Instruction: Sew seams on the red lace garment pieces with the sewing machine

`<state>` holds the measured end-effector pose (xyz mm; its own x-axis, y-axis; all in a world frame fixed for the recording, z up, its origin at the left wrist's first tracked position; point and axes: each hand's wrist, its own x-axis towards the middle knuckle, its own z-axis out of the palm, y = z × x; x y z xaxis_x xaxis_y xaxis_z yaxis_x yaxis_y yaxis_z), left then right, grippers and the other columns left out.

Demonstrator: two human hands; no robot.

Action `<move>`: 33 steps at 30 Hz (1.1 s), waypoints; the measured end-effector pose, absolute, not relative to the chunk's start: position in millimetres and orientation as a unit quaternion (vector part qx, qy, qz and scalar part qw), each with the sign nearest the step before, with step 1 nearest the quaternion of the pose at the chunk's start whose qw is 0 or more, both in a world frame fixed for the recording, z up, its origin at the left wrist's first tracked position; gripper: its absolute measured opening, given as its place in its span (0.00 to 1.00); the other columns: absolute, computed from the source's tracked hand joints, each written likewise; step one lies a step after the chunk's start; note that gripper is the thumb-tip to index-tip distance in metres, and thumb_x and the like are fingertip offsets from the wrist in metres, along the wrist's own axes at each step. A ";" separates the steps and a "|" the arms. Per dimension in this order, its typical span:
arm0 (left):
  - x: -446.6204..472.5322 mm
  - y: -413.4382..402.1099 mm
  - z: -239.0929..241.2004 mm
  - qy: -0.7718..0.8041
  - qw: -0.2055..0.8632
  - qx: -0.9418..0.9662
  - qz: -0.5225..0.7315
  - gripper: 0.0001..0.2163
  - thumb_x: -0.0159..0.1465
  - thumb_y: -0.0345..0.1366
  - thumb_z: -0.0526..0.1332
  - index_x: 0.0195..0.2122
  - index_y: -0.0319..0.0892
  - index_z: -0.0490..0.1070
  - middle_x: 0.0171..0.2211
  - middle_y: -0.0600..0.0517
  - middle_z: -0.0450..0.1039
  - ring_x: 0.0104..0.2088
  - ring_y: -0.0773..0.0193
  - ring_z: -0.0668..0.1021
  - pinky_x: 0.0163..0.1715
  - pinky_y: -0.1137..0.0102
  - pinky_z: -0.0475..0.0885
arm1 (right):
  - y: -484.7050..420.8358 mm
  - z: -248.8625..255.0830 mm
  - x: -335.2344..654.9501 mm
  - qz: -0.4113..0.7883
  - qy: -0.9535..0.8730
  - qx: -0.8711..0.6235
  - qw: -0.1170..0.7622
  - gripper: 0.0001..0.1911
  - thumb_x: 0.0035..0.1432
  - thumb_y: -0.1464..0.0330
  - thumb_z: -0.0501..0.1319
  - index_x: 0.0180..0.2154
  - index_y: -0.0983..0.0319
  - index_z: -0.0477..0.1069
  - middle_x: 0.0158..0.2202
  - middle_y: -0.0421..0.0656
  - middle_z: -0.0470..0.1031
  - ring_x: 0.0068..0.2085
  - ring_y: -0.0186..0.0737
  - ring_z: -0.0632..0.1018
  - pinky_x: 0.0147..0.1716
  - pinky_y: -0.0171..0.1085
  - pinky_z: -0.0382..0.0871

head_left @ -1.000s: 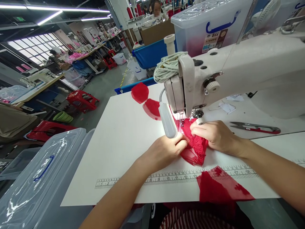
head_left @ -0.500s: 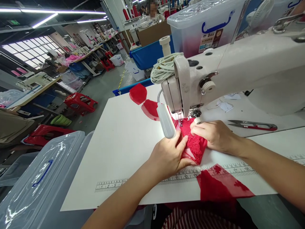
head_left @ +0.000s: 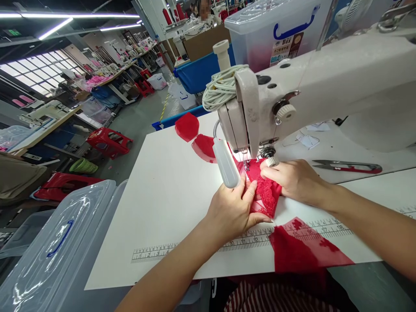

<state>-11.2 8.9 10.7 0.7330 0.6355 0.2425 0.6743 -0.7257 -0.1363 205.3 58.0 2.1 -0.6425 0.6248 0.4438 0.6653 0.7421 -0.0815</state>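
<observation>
Watch for puckering in red lace (head_left: 268, 196) just nearside of presser foot (head_left: 246, 166), if pulled unevenly between left grip (head_left: 229, 209) spread wide on it and right grip (head_left: 298, 182) holding it.

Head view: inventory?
machine: 1, white, right
lace: layers unclear, red, at machine
lamp: 1, white, machine's left
cord: 1, pale green, on machine
cut pieces: 3+, red, table
snips: 1, black-red, right
scraps: 2+, white, right
table: 1, white, centre
ruler: 1, black, table front
boxes: several, clear, left, back
bin: 1+, blue, back
stools: several, red, left
basket: 1, green, left
far machines: several, white, left
person: 1+, back
left hand: 1, on lace
right hand: 1, on lace
</observation>
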 end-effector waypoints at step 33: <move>-13.9 28.2 14.3 -0.404 -0.157 -0.860 -0.269 0.11 0.68 0.26 0.45 0.40 0.40 0.67 0.36 0.47 0.76 0.31 0.64 0.78 0.28 0.70 0.74 | 54.5 -2.9 197.3 0.129 -0.885 -0.342 0.287 0.09 0.51 0.76 0.53 0.31 0.61 0.69 0.28 0.40 0.68 0.26 0.33 0.65 0.23 0.32 0.54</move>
